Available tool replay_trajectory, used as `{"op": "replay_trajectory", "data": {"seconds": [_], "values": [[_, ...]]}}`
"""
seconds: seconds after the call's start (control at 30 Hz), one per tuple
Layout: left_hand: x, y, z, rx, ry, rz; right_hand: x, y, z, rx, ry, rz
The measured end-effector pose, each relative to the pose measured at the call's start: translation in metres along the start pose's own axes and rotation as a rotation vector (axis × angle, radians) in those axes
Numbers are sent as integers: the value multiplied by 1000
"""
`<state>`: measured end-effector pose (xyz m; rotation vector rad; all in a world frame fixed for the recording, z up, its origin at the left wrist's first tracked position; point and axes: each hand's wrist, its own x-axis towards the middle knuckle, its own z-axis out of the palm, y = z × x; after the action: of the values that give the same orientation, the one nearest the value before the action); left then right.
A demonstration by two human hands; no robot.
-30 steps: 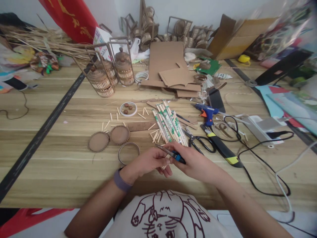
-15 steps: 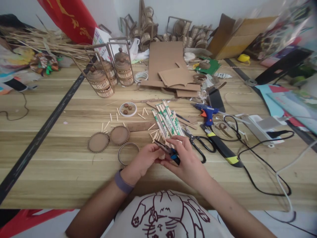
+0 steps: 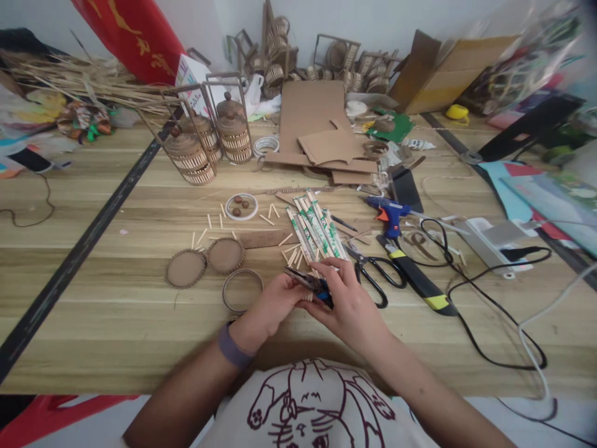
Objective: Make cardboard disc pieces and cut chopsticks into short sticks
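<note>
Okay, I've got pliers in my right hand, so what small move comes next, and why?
I'd probably ease your left hand back slightly before squeezing: your right hand holds the pliers, whose metal nose lies close to the left hand, with pale stick ends showing just below.

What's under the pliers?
Short pale sticks show just below the pliers in view, between the left hand and the right hand. The sticks' remaining length and most of the left fingers are covered, so their number can't be told.
</note>
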<state>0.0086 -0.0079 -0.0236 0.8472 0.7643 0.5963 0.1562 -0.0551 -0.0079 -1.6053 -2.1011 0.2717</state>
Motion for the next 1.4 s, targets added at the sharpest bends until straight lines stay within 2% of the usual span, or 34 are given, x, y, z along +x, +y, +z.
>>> {"op": "replay_trajectory", "data": {"seconds": [0.27,0.43,0.53,0.7,0.87,1.07,1.4], "values": [[0,0,-1,36,27,59,-1,2,4,15,5,9],[-1,0,-2,43,53,4,0,2,-5,133,-50,71],[-3,3,-5,79,41,-29,0,4,-23,284,-190,177],[-7,10,-8,174,37,-3,-1,16,-55,484,-527,402],[-9,12,-4,251,-15,9,-4,29,-60,562,-734,506],[-8,8,-4,292,-104,-23,4,27,-55,729,-789,491],[-7,2,-5,263,-161,-29,18,15,-55,829,-833,383]]}}
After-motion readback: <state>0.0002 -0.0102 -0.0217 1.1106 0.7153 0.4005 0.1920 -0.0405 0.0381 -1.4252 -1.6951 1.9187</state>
